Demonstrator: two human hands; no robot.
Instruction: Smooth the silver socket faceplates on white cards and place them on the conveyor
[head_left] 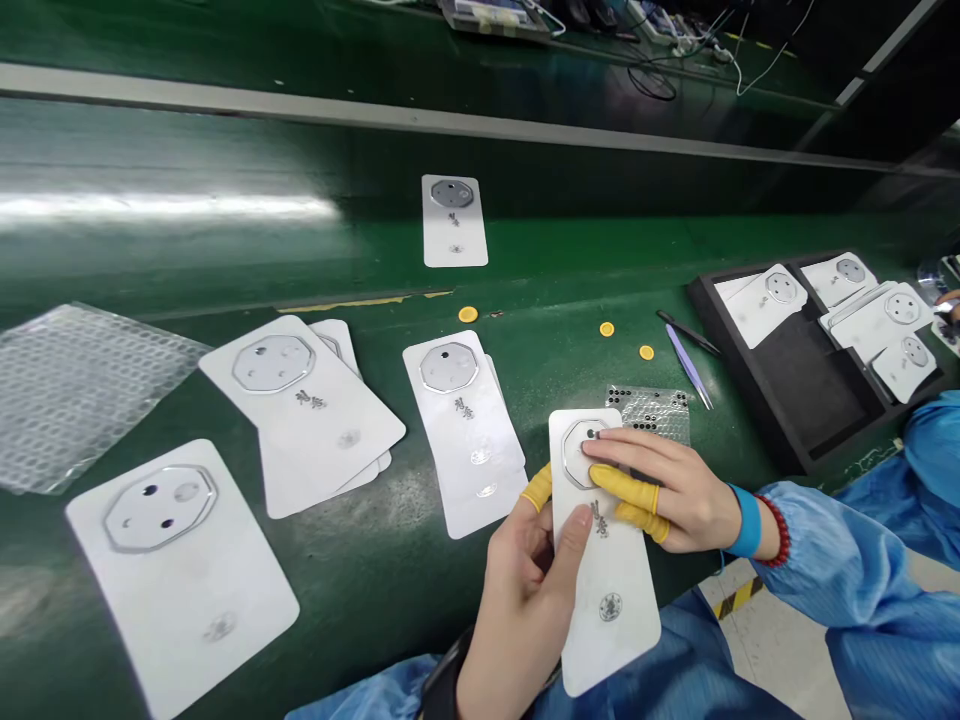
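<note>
My left hand is closed around the left edge of a white phone back cover, its thumb on the face and a yellow finger cot on one finger. The cover is tilted and has an octagonal camera ring, dark lettering and a round emblem. My right hand lies over the ring with its fingers stretched out on the cover, two of them in yellow cots. Under its upper end, a clear sheet of small black dots is partly hidden. Purple tweezers lie beyond my right hand.
More back covers lie left, some stacked, beside bubble wrap. A single cover lies farther back. Yellow discs and a black pen-like tool are scattered nearby. A black tray holds covers; another person's hand appears far right.
</note>
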